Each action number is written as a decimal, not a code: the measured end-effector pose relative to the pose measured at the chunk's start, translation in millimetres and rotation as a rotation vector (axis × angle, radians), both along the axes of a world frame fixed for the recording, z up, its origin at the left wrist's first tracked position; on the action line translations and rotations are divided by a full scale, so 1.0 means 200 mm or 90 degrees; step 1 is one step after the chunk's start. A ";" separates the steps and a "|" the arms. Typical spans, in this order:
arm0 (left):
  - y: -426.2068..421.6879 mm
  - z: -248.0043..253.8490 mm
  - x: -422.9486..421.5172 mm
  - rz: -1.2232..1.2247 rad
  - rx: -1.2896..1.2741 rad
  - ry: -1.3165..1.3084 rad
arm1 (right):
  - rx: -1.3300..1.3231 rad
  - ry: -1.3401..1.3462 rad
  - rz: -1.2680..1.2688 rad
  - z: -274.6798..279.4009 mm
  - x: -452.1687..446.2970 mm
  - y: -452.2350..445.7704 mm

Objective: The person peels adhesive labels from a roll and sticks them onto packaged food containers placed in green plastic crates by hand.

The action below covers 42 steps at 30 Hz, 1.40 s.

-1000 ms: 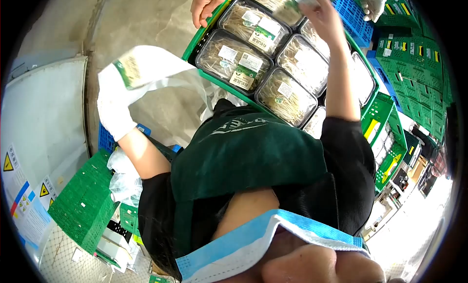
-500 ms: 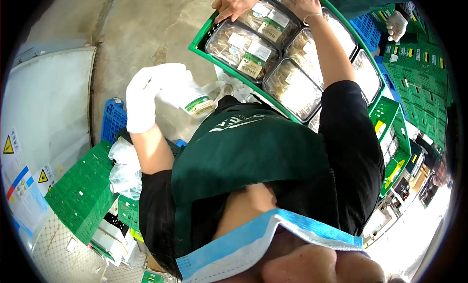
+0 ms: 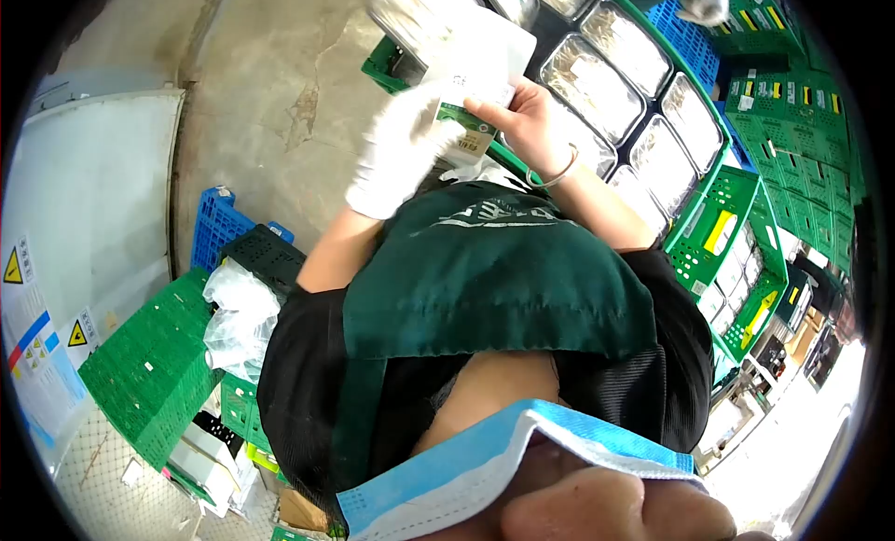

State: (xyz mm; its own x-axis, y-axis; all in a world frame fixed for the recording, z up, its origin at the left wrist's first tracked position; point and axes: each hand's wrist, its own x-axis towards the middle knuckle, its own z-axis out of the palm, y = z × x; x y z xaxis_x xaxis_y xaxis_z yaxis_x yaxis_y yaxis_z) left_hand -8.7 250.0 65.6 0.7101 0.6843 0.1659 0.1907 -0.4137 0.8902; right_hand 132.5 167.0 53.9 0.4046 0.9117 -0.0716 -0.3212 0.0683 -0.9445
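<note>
My left hand (image 3: 396,159), in a white glove, is closed around white paper labels (image 3: 471,135) with a green printed band, held above my apron. With its bare thumb and fingers, my right hand (image 3: 536,126) pinches the right side of the same labels; a bracelet circles that wrist. Just beyond them is a green crate (image 3: 695,191) holding several clear-topped black trays (image 3: 597,84) of pale, stringy food. One blurred tray (image 3: 424,19) is raised and tilted at the crate's far left corner. How many labels I hold is hidden.
Another green crate (image 3: 736,215) with packed trays stands at the right, near stacked green crates (image 3: 792,140). A co-worker's gloved hand (image 3: 709,2) shows at the top right. At the left are a plastic bag (image 3: 242,317), a blue crate (image 3: 216,226) and a white panel (image 3: 103,205).
My right hand has come back from the crate onto the labels. My left hand has moved right and up with them. A tray at the far left corner has risen; the co-worker's bare hand there no longer shows.
</note>
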 end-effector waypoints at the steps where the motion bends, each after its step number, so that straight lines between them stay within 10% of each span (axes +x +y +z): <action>1: -0.08 -0.02 0.00 -0.030 -0.075 0.051 | 0.001 -0.002 -0.004 0.03 0.03 -0.04; 3: -0.10 -0.03 0.01 -0.016 -0.151 0.036 | -0.164 -0.517 -0.080 0.10 0.09 -0.12; 7: -0.05 0.00 -0.02 -0.103 -0.095 0.091 | 0.130 -0.845 -0.224 0.15 0.18 -0.17; 11: -0.06 -0.06 -0.07 -0.139 -0.109 0.025 | -0.041 -0.742 0.019 0.12 0.09 -0.18; 18: -0.15 -0.03 -0.03 -0.118 -0.706 -0.035 | -0.052 -0.611 0.037 0.08 0.00 -0.25; 21: -0.14 -0.05 -0.03 -0.154 -0.649 0.030 | -0.025 -0.662 0.009 0.05 0.01 -0.25; 25: -0.09 0.06 -0.10 -0.226 0.119 0.386 | -0.143 -0.452 0.124 0.10 0.03 -0.28; 27: -0.12 0.10 -0.07 0.006 -0.220 0.064 | -0.152 -0.373 0.139 0.09 0.07 -0.28; 29: -0.13 0.11 0.05 -0.118 0.037 0.034 | -0.168 -0.293 0.150 0.05 0.11 -0.31; 31: -0.16 0.12 0.07 -0.222 -0.370 0.139 | -0.092 -0.243 0.129 0.02 0.07 -0.30; 37: -0.16 -0.05 0.14 -0.215 -0.258 0.212 | -0.173 -0.597 -0.111 0.14 0.37 -0.42; 39: -0.11 -0.04 0.17 -0.342 0.053 0.139 | -0.288 -0.481 -0.151 0.12 0.73 -0.53; 42: -0.02 -0.13 0.15 -0.141 -0.379 0.125 | -0.405 -0.626 -0.072 -0.07 0.71 -0.65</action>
State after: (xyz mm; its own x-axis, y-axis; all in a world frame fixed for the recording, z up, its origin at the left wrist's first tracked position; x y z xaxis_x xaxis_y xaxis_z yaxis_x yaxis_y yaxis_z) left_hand 20.5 245.2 40.0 0.8230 0.4531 -0.3425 0.3403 0.0894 0.9361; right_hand 274.5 36.3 40.8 0.6155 0.7799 -0.1134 0.5425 -0.5237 -0.6569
